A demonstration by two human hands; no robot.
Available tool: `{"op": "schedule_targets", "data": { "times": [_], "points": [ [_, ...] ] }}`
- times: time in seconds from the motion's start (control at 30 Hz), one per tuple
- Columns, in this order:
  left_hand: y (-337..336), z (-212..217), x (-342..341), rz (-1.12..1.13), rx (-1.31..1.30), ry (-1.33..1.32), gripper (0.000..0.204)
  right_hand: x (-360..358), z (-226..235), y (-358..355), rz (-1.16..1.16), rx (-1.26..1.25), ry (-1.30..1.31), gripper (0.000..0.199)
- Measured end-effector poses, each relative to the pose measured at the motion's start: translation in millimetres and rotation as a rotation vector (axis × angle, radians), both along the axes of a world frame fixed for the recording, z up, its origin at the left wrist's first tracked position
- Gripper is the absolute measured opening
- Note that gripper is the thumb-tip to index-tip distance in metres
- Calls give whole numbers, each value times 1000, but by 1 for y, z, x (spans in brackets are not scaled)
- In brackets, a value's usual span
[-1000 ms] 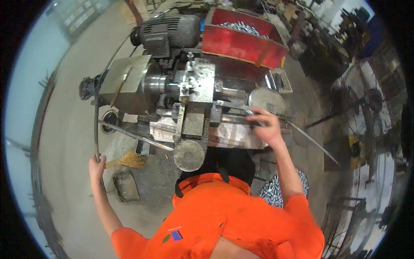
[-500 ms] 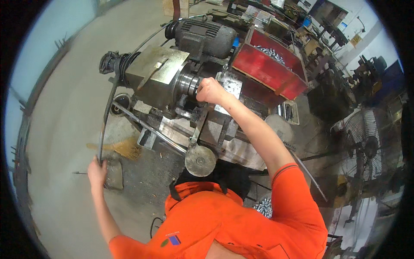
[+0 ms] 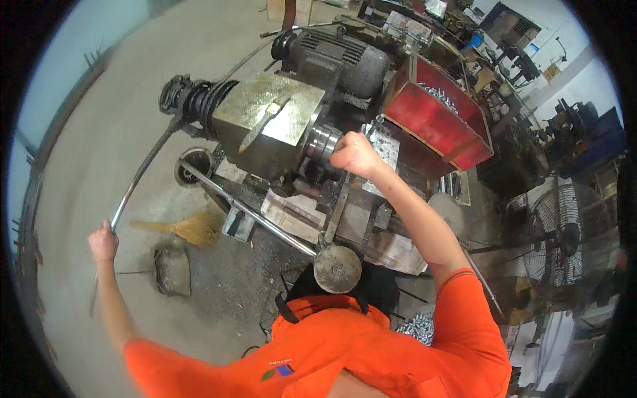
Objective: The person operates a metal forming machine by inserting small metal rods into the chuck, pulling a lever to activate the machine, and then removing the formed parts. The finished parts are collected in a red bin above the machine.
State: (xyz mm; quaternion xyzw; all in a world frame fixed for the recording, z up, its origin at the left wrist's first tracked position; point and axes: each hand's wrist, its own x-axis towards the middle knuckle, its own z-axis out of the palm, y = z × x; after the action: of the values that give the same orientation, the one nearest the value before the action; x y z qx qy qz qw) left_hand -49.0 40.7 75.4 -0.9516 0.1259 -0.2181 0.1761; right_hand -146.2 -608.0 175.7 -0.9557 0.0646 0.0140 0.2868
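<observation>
Fig.: my left hand (image 3: 103,240) closed round a long steel rod (image 3: 142,174), which runs from beside me up to the lathe (image 3: 269,123) w/ its far end at the spindle's rear. Right hand (image 3: 353,154) clenched into a fist at the chuck (image 3: 323,142); can't tell what it grips, if anything. Rod: I judge it heavy, stiff but whippy over that length, smooth and maybe oily. Best held well in from the free end, full wrap grip. Broom (image 3: 182,227) lies on floor (image 3: 86,132) nearby.
</observation>
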Motion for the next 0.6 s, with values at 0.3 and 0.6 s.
{"op": "schedule_targets", "data": {
  "times": [0.3, 0.6],
  "points": [
    [-88, -3, 16, -58, -436, -91, 25, -57, -5, -28, 131, -74, -582, 25],
    [-289, -160, -54, -226, -280, 635, 33, -299, -26, -120, -407, -67, -453, 32]
  ]
}}
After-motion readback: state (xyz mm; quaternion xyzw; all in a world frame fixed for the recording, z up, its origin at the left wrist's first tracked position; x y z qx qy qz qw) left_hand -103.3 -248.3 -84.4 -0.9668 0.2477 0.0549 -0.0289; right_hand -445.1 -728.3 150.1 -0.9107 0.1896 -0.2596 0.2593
